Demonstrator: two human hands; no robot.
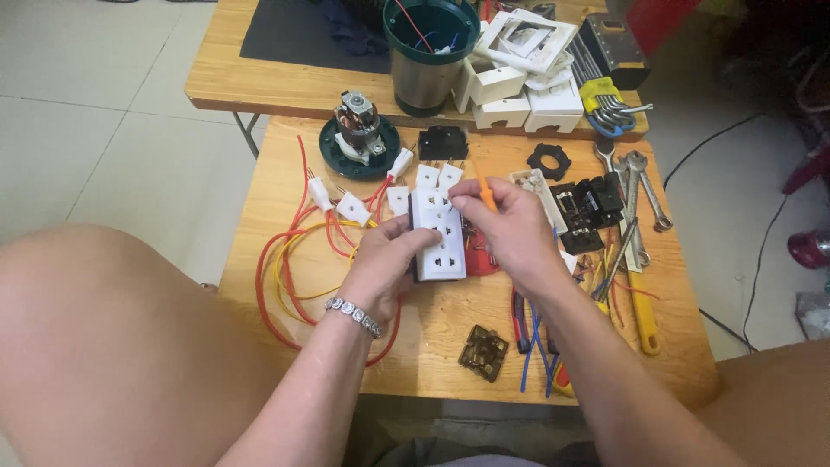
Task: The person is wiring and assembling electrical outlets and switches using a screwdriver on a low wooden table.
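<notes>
My left hand [386, 256] grips a white multi-outlet socket strip [437, 235] by its left side, holding it on the small wooden table [450, 333]. My right hand [508, 227] is closed around an orange-handled screwdriver [486, 195], with the tip at the upper part of the socket strip. White plugs [353, 207] on red and yellow wires [285, 277] lie just left of the strip.
A dark green motor base [358, 138] and black socket part [443, 143] lie beyond the strip. Wrenches [644, 186], black parts [588, 203], a yellow-handled tool [644, 311] and pliers lie at right. A brass piece [483, 352] sits near the front edge. A green canister [428, 52] and white boxes [519, 86] stand on the far table.
</notes>
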